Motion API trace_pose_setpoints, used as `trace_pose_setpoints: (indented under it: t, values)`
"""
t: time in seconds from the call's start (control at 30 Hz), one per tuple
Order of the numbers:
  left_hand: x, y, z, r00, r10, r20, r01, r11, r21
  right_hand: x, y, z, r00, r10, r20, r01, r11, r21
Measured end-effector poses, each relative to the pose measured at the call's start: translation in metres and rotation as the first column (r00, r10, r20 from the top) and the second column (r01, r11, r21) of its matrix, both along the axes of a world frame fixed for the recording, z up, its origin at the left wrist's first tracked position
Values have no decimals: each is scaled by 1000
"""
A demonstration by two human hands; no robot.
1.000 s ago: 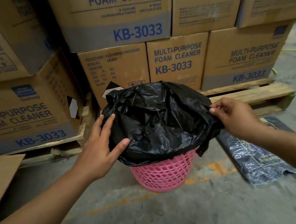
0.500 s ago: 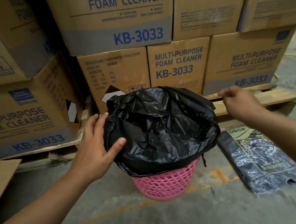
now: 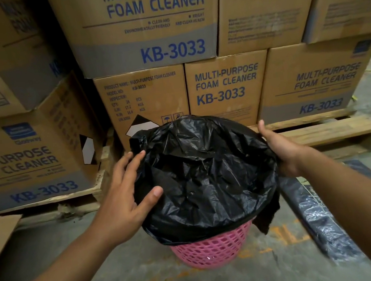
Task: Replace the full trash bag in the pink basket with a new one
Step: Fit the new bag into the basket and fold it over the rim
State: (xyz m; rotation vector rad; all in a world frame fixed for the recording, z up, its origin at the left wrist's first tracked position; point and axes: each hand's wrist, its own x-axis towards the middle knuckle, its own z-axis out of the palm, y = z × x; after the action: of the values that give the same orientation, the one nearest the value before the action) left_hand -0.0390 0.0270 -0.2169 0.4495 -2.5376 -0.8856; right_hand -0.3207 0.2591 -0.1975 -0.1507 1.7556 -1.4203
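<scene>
Both hands press the black bag point(image 3: 209, 180) over the pink basket point(image 3: 210, 252). The left hand point(image 3: 125, 197) lies spread flat on it. The right hand point(image 3: 282, 150) cups its edge, grip unclear.

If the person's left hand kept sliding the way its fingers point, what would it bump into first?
Probably the cardboard box just behind the basket: the left hand lies flat against the black bag, fingers pointing up and away. Depth is hard to judge.

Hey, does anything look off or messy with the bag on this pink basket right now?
One thing: a loose flap of the black bag hangs down past the folded edge on the right of the pink basket, so the fold sits uneven. No spill or tear shows. Both hands rest open on the bag's sides.
</scene>
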Motion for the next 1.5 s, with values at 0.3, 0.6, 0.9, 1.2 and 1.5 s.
trace_pose_setpoints:
  t: [0.3,0.6,0.9,1.2,1.5]
  values:
    - [-8,-15,-7,987,157,-21,-147,959,241,-13,-45,22,950,87,-300,-47,989,139]
    - [-5,-21,-26,987,152,54,-142,666,732,-2,-39,11,991,10,-131,11,988,156]
    - [-39,-46,43,981,171,-96,-169,985,33,-10,-61,40,500,188,-845,57,967,248]
    - [-77,-69,30,930,93,355,-297,757,582,-16,-107,56,483,537,-691,-50,805,591]
    - [-88,-78,40,955,202,219,-245,950,195,-25,-119,40,624,543,-561,-127,780,613]
